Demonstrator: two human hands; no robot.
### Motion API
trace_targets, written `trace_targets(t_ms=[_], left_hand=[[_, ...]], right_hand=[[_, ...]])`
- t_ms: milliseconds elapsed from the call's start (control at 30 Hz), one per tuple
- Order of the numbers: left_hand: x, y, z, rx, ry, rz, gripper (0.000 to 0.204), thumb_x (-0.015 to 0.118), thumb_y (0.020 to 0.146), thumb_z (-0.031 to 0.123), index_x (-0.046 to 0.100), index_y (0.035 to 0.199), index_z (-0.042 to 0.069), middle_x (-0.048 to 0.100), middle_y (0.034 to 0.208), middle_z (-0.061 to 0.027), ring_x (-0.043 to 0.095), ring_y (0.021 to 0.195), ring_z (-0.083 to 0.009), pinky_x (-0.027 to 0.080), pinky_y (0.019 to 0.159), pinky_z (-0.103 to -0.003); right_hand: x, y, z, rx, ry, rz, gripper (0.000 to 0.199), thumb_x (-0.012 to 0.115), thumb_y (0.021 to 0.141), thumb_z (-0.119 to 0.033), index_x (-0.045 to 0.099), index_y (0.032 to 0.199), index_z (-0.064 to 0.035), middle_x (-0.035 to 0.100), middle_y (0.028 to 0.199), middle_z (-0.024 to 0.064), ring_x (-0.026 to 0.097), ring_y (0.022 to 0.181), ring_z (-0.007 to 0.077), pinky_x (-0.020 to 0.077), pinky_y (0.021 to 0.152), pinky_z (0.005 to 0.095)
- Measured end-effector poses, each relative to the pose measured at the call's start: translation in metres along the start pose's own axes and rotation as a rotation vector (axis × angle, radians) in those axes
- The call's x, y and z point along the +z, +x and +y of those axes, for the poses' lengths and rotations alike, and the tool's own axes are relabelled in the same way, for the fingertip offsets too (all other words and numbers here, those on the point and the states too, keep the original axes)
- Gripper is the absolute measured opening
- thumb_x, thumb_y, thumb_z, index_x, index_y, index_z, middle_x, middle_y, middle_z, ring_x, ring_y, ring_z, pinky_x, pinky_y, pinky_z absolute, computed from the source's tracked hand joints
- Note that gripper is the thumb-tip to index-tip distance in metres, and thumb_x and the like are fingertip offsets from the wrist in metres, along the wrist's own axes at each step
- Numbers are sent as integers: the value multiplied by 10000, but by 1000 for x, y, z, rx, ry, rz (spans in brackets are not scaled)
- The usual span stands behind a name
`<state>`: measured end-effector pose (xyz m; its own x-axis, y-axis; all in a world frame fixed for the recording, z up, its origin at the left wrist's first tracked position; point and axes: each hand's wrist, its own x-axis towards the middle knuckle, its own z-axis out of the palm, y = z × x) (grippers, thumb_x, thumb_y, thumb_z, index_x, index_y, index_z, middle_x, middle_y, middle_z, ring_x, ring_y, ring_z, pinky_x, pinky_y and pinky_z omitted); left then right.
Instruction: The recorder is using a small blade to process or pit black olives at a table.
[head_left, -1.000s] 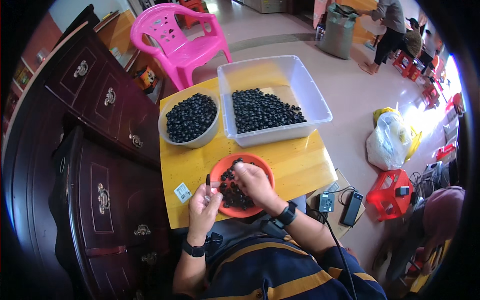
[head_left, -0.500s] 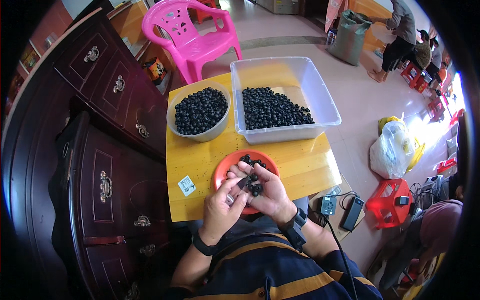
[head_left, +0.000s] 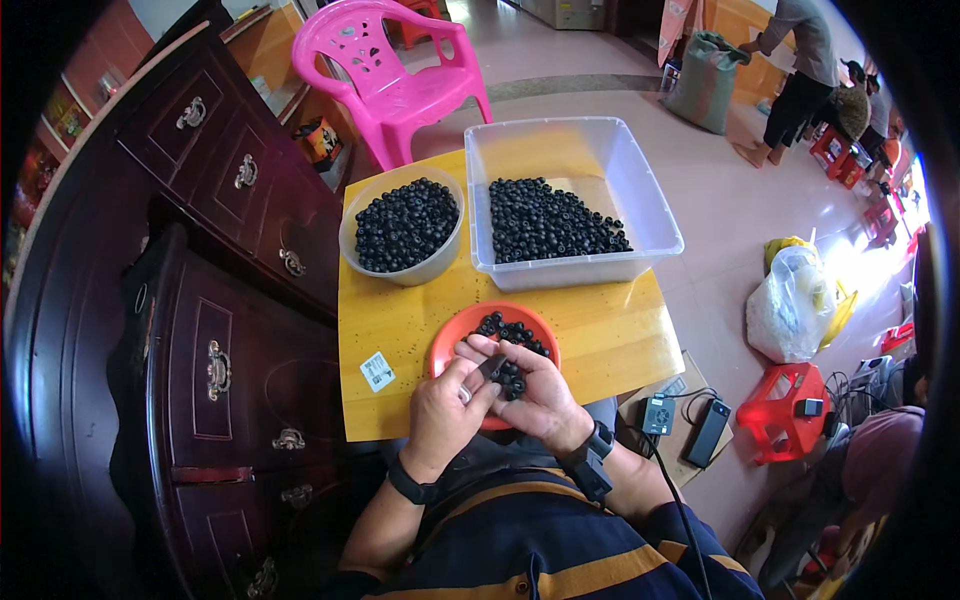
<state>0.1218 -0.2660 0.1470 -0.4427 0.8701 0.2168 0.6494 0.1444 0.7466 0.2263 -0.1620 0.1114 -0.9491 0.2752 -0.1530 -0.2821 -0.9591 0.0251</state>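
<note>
My right hand (head_left: pixel 548 402) is palm up and cupped, with several black beads (head_left: pixel 512 382) lying in it. My left hand (head_left: pixel 445 415) is closed in a pinch beside the right palm, with a small dark flat piece (head_left: pixel 491 366) at its fingertips; its exact kind is unclear. Both hands are over the near part of an orange-red bowl (head_left: pixel 446 338). More black beads (head_left: pixel 515 332) lie in that bowl, partly hidden by my fingers. Behind it stand a round clear tub (head_left: pixel 440 266) heaped with black beads and a rectangular clear bin (head_left: pixel 640 205) partly filled with them.
The yellow table (head_left: pixel 600 320) carries a white label (head_left: pixel 377 371) and dark crumbs. Dark wooden drawers (head_left: pixel 240 400) flank the left; a pink chair (head_left: pixel 400 90) stands beyond. A red stool (head_left: pixel 782 412), boxes with cables (head_left: pixel 657 413), bags (head_left: pixel 790 305) and other people (head_left: pixel 800 60) are rightward.
My left fingers and the dark piece have shifted slightly right, over the beads in my right palm. The whole view has moved a little. A person at the back now reaches to the sack.
</note>
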Motion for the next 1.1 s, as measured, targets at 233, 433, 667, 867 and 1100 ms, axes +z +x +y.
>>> trace_targets(t_ms=[233,433,667,867,1100], left_hand=[[20,12,23,-5,-7,26,243,773,798,81,626,988,46,639,683,-105,618,561,-212,474,540,-333],[50,31,23,-48,-61,70,318,764,800,123,644,1089,72,672,749,-132,690,663,-290,528,596,-373],[59,56,31,-68,13,24,335,754,803,114,665,1121,52,680,760,-145,692,671,-294,534,611,-371],[57,57,43,-83,-46,16,289,741,816,119,679,1087,40,662,695,-138,676,623,-294,507,562,-377],[59,44,45,-13,-147,158,238,700,844,40,693,1081,12,600,624,-66,558,532,-110,464,534,-274]], right_hand=[[-12,-7,-29,41,47,-77,325,464,1015,-195,554,1243,19,585,1282,154,555,1218,285,399,1106,420],[-10,-7,-59,43,53,3,304,440,1024,-198,529,1227,10,567,1297,155,543,1233,283,395,1111,418],[-22,9,-83,74,54,-35,320,423,1023,-181,508,1257,21,559,1319,164,534,1251,279,379,1130,414],[-11,1,-86,96,69,17,304,427,1016,-150,550,1228,30,603,1267,168,555,1232,282,382,1130,416],[-12,-15,-73,101,17,224,245,482,1029,-223,639,1125,-60,667,992,41,659,883,166,583,803,314]])
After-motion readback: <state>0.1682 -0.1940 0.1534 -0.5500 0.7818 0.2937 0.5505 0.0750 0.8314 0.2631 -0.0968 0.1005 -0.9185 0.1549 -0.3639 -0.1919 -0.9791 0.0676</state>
